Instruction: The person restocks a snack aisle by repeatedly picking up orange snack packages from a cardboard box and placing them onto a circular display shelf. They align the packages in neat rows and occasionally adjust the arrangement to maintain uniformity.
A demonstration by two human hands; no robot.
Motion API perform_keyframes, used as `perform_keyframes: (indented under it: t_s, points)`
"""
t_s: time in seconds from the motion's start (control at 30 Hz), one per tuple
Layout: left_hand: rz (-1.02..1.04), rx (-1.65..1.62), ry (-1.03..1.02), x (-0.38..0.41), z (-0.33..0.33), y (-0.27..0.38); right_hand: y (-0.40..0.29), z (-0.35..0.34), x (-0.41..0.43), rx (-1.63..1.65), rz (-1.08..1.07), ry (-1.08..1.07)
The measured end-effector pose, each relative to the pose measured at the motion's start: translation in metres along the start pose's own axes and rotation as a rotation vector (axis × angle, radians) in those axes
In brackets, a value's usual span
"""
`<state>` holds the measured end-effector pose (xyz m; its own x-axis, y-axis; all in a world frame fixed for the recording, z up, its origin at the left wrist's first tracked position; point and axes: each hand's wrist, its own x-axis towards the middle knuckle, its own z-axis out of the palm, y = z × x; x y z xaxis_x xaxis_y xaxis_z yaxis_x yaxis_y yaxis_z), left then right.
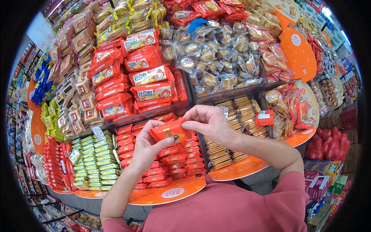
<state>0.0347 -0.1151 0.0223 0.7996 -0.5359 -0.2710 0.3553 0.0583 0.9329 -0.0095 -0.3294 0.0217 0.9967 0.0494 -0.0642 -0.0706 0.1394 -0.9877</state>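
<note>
A red wrapped snack packet (167, 131) with a gold band and emblem is held up in front of me. My left hand (150, 143) grips its left side, thumb across the front. At the packet's upper right corner, my right hand (210, 123) pinches the wrapper between thumb and fingers. Directly below lies a bin of stacked red packets (158, 171), similar in colour, partly hidden by my hands and forearms. Clear-wrapped stick biscuits (216, 153) fill the bin to the right, under my right forearm. Green packets (98, 162) stand in columns to the left.
Behind are large red packs (152, 76) and individually wrapped round biscuits (208, 55) with a blue scoop-like item (197, 25). Dark plastic dividers (232, 94) separate the bins. Orange rounded boards (171, 191) edge the front. Boxes (317, 188) and pink-red netted goods (330, 143) stand at right.
</note>
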Motion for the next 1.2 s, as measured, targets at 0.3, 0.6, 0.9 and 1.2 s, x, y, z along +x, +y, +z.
perform_keyframes:
  t_s: [0.3, 0.6, 0.9, 1.2]
  points:
    - [0.044, 0.033, -0.012, 0.000, -0.002, 0.001, 0.000, -0.004, -0.003, -0.116, -0.032, 0.024]
    - [0.122, 0.136, -0.036, -0.002, 0.002, -0.005, -0.003, -0.015, 0.009, 0.102, 0.244, -0.142]
    - [0.148, 0.295, -0.054, -0.005, 0.005, -0.002, -0.015, -0.022, 0.010, 0.065, 0.275, -0.230]
    - [-0.023, 0.033, -0.034, 0.001, 0.001, -0.002, 0.003, -0.010, 0.008, -0.042, -0.110, -0.021]
